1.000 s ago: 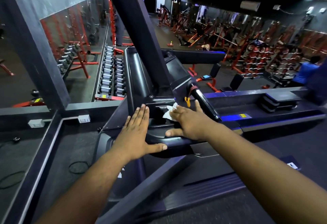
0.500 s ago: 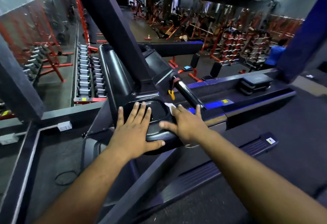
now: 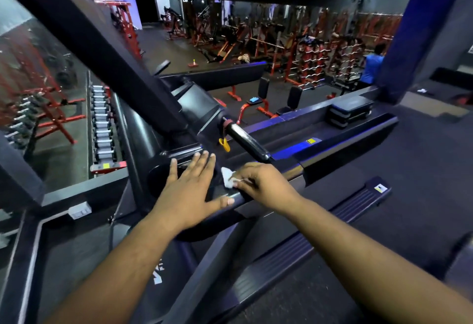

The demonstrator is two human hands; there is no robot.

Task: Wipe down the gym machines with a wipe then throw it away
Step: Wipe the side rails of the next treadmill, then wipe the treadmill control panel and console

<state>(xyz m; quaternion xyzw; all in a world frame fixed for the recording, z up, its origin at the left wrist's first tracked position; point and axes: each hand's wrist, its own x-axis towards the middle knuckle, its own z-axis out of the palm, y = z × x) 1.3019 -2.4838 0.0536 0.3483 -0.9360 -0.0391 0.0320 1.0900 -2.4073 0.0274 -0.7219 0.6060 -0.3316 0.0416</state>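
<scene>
The fingers of the right hand [image 3: 263,185] are curled and pinch a small white wipe [image 3: 227,178], which sticks out at 9 o'clock from the fingertips and lies on the dark console tray [image 3: 163,177] of the treadmill. The left hand [image 3: 188,190] lies flat on the same tray, its fingers straight and a little apart, pointing to 12 o'clock, the thumb stretched to 3 o'clock along the front edge just below the wipe. At 1 o'clock from the wipe a black handlebar [image 3: 247,141] rises, with a yellow clip [image 3: 224,144] hanging at its base. Far behind, at 2 o'clock, a person in a blue shirt [image 3: 372,67] stands among red racks.
</scene>
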